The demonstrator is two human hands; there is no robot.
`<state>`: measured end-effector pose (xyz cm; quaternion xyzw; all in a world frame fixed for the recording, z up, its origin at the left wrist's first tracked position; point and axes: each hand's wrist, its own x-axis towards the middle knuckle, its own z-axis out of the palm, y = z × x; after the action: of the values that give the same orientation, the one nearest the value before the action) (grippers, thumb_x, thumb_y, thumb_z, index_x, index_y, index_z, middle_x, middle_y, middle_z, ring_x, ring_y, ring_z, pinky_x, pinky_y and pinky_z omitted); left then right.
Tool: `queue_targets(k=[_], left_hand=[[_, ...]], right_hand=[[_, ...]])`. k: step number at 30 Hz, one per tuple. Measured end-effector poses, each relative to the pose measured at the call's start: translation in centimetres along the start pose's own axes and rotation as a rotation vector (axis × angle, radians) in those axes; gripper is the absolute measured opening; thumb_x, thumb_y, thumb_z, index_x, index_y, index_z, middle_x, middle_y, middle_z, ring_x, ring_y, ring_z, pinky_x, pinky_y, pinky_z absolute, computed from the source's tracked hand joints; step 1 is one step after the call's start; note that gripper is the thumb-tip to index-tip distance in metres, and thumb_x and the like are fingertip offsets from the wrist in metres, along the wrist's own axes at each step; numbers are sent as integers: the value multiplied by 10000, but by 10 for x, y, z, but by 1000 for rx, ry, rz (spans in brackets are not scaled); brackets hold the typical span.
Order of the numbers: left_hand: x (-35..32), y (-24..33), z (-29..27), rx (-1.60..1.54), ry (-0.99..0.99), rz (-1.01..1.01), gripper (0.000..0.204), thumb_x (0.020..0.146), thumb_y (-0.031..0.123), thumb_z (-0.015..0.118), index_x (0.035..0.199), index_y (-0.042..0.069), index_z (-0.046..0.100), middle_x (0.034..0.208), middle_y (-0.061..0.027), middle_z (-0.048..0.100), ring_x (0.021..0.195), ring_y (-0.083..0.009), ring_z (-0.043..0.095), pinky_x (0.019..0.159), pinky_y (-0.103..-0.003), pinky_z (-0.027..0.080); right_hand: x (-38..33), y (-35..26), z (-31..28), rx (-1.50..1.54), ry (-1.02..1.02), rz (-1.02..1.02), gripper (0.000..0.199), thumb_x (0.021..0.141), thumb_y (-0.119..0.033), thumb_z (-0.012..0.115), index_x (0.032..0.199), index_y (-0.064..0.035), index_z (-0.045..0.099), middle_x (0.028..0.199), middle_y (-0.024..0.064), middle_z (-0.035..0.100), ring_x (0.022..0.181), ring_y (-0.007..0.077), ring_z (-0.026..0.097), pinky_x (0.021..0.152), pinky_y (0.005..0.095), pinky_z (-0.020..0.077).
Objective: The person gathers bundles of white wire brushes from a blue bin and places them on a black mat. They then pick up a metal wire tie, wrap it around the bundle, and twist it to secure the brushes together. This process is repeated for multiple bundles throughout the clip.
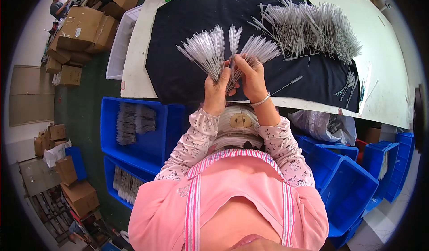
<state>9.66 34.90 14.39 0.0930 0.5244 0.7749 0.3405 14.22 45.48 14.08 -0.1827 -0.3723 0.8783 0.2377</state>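
Your white worktable (143, 50) fills the upper half of the view, curved by the lens, and a large black cloth mat (178, 72) covers most of it. To your left, below the table edge, sits a big blue plastic bin (154, 148) with bundles of wire brushes lying in it, and a second blue bin (111, 166) under it holds more. To your right, a cluster of blue plastic crates (348, 188) stands near a crumpled clear plastic bag (321, 123). Brown cardboard boxes (85, 29) are stacked on the green floor at far left, with another person seated beyond them.

On the mat, up and to your right, lies a loose heap of thin grey wire-handled bristle brushes (313, 27). A single stray brush (288, 84) rests on the cloth just right of your wrist.

You hold a fanned bunch of the same slim white-bristled brushes (223, 50) above the mat's near edge, bristle ends spread upward and away from you, wire stems gathered below. Your left hand (216, 92) is wrapped around the stems, fingers closed tight on them. Your right hand (252, 79), with a silver bracelet (260, 101) at the wrist, touches the same bunch, its thumb and fingertips pinched on stems near the middle of the fan.
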Motion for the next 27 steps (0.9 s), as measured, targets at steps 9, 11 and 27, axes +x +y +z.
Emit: queue_targets(k=[9,11,27], left_hand=[[3,-3,-6,45,-36,-21,284,923,272,599,1102,52,586,838,-7,618,638,-78,578,473,-186,423],[3,-2,-8,4,-87,-41,288,919,282,604,1091,52,590,841,-9,618,652,-81,580,475,-186,423],[9,-7,-15,-16,-216,72,423,822,207,726,1136,81,471,860,-41,611,639,-124,592,420,-189,409]], right_hand=[[-2,3,3,-138,74,-71,195,838,-118,651,983,7,618,824,110,674,603,124,608,381,215,408],[-4,2,3,-132,75,-70,202,830,-116,653,987,6,621,821,104,672,592,120,604,378,212,403],[-9,-4,8,-35,95,-9,134,798,-111,685,894,-34,632,722,12,614,487,74,524,347,195,331]])
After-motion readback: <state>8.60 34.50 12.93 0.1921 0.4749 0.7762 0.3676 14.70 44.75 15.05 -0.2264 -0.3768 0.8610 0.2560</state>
